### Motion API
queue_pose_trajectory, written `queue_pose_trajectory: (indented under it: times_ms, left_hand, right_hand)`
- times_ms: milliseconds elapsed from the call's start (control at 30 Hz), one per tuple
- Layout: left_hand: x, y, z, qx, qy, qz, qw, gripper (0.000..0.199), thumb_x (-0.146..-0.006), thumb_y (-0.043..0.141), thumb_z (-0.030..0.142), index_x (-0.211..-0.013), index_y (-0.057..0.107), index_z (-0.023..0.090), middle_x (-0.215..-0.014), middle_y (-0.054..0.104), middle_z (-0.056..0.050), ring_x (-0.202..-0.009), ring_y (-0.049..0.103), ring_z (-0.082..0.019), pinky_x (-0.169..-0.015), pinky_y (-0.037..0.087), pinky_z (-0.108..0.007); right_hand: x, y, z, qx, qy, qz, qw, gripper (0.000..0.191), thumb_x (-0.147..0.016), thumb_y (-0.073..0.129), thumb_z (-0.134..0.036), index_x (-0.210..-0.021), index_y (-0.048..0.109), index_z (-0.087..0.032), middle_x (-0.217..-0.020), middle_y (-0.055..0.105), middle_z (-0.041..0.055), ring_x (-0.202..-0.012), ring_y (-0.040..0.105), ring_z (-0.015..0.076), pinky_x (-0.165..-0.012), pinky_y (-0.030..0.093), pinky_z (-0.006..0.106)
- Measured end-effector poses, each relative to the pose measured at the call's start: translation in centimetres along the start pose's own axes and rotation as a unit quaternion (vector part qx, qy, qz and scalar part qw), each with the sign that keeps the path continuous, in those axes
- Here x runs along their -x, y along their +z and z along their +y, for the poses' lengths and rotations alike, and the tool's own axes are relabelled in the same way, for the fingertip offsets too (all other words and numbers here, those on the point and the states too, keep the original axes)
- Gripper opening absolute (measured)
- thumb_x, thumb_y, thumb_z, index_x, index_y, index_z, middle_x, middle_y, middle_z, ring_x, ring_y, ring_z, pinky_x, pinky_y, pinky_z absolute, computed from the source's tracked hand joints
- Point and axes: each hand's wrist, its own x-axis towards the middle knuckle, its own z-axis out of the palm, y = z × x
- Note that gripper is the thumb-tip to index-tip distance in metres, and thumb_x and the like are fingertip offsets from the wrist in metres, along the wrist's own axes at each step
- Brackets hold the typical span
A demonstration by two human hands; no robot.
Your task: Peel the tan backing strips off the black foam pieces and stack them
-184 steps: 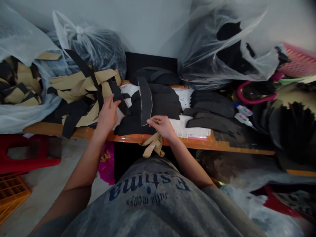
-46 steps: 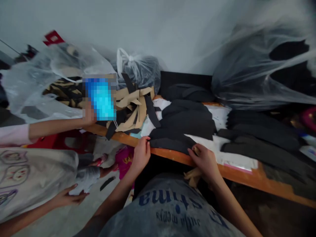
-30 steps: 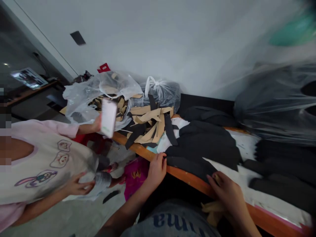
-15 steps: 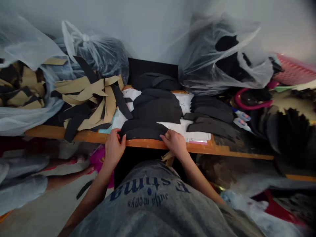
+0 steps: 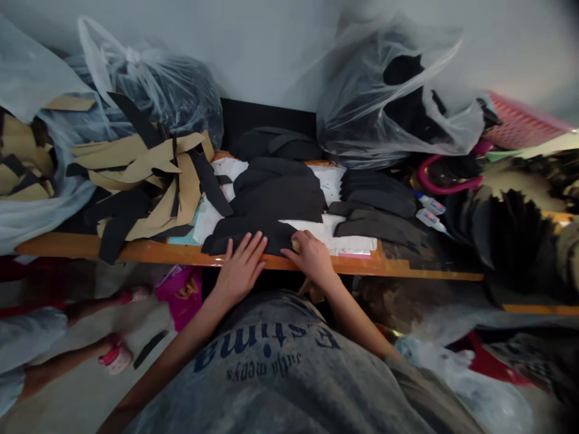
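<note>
At the front edge of the bench lies a dark, curved flat piece. My left hand rests flat on it, fingers spread. My right hand is at the piece's right end, thumb and fingers closed around a small tan object whose kind I cannot make out. Behind the front piece, more overlapping dark curved pieces lie on white paper. To the right are further rows of dark pieces.
A heap of tan and black strips covers the left of the bench. Clear plastic bags stand behind. Small white bottles, a pink-handled item and a pink basket are at right. Another person's legs show at lower left.
My left hand has let go of the piece's left edge and now lies flat on it, further right. My right hand keeps its closed hold. The view has shifted slightly.
</note>
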Motion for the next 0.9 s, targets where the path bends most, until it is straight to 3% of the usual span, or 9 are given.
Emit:
queue_pose_trajectory:
  times_ms: [67,167,300,400,533,633,700,767,900]
  left_hand:
    - [0.1,0.8,0.9,-0.015,0.001,-0.040,0.999,0.060,-0.102,0.041,0.043,-0.159,0.034,0.026,-0.161,0.041,-0.013,-0.153,0.032,-0.032,-0.125,0.012,-0.064]
    - [0.5,1.0,0.6,-0.048,-0.068,-0.027,0.996,0.067,-0.102,0.039,0.048,-0.161,0.027,0.019,-0.164,0.034,-0.016,-0.155,0.028,-0.035,-0.124,0.017,-0.064]
    - [0.2,-1.0,-3.2,-0.094,-0.210,0.061,0.971,0.069,-0.102,0.039,0.049,-0.155,0.036,0.006,-0.160,0.036,-0.027,-0.150,0.034,-0.041,-0.119,0.023,-0.069]
    - [-0.7,-3.6,-7.1,-0.109,-0.267,0.160,0.944,0.056,-0.099,0.044,0.045,-0.139,0.057,0.006,-0.144,0.052,-0.028,-0.137,0.048,-0.039,-0.113,0.039,-0.057]
    - [-2.4,-5.8,-10.9,-0.127,-0.309,0.181,0.925,0.051,-0.091,0.057,0.043,-0.129,0.061,0.008,-0.121,0.061,-0.023,-0.120,0.056,-0.038,-0.102,0.045,-0.052]
    - [-3.6,-5.9,-12.2,-0.101,-0.324,0.142,0.930,0.045,-0.088,0.058,0.036,-0.122,0.062,0.008,-0.105,0.064,-0.019,-0.108,0.058,-0.035,-0.096,0.047,-0.050]
    - [-4.2,-5.5,-12.0,-0.060,-0.312,0.156,0.935,0.035,-0.088,0.056,0.031,-0.115,0.065,0.012,-0.096,0.064,-0.014,-0.099,0.060,-0.031,-0.094,0.048,-0.047]
    - [-4.6,-5.0,-10.6,-0.025,-0.282,0.201,0.938,0.030,-0.089,0.054,0.030,-0.111,0.068,0.014,-0.096,0.064,-0.012,-0.096,0.061,-0.029,-0.092,0.049,-0.045]
    - [-4.6,-4.2,-5.5,0.000,-0.204,0.296,0.933,0.032,-0.092,0.053,0.026,-0.119,0.068,0.015,-0.101,0.066,-0.013,-0.097,0.063,-0.026,-0.089,0.051,-0.040]
  right_hand:
    - [0.0,0.4,-0.5,0.022,0.000,-0.015,1.000,0.032,-0.095,0.066,-0.045,-0.113,0.061,-0.019,-0.113,0.069,0.0108,-0.084,0.069,0.0232,-0.066,0.041,0.030]
    - [0.1,0.9,-0.9,0.032,-0.010,-0.018,0.999,0.029,-0.097,0.064,-0.041,-0.114,0.059,-0.018,-0.115,0.069,0.0119,-0.085,0.069,0.0242,-0.064,0.040,0.030]
    - [0.1,1.1,-1.1,-0.015,-0.031,-0.029,0.999,0.020,-0.097,0.060,-0.030,-0.115,0.059,-0.020,-0.099,0.073,0.0081,-0.080,0.069,0.0233,-0.066,0.040,0.029]
    - [0.5,-0.2,0.0,-0.154,-0.074,-0.023,0.985,0.032,-0.094,0.059,-0.027,-0.125,0.057,-0.022,-0.089,0.072,0.0027,-0.074,0.066,0.0195,-0.069,0.043,0.028]
    - [1.8,-4.9,5.9,-0.272,-0.079,-0.002,0.959,0.032,-0.095,0.054,-0.039,-0.118,0.066,-0.020,-0.081,0.068,0.0018,-0.071,0.061,0.0176,-0.067,0.044,0.027]
    - [3.3,-8.7,12.6,-0.212,0.030,0.068,0.975,0.037,-0.091,0.057,-0.042,-0.116,0.072,-0.017,-0.093,0.073,0.0084,-0.080,0.064,0.0210,-0.071,0.046,0.030]
    - [4.5,-10.3,16.3,-0.076,0.156,0.140,0.975,0.040,-0.088,0.060,-0.039,-0.118,0.074,-0.017,-0.095,0.074,0.0111,-0.079,0.064,0.0237,-0.070,0.045,0.033]
    - [5.6,-10.9,18.4,0.042,0.250,0.191,0.948,0.045,-0.086,0.062,-0.040,-0.125,0.072,-0.019,-0.104,0.074,0.0139,-0.084,0.065,0.0271,-0.071,0.044,0.035]
    - [6.4,-10.2,16.3,0.044,0.257,0.268,0.928,0.044,-0.090,0.058,-0.046,-0.117,0.074,-0.016,-0.105,0.074,0.0163,-0.090,0.067,0.0292,-0.075,0.046,0.036]
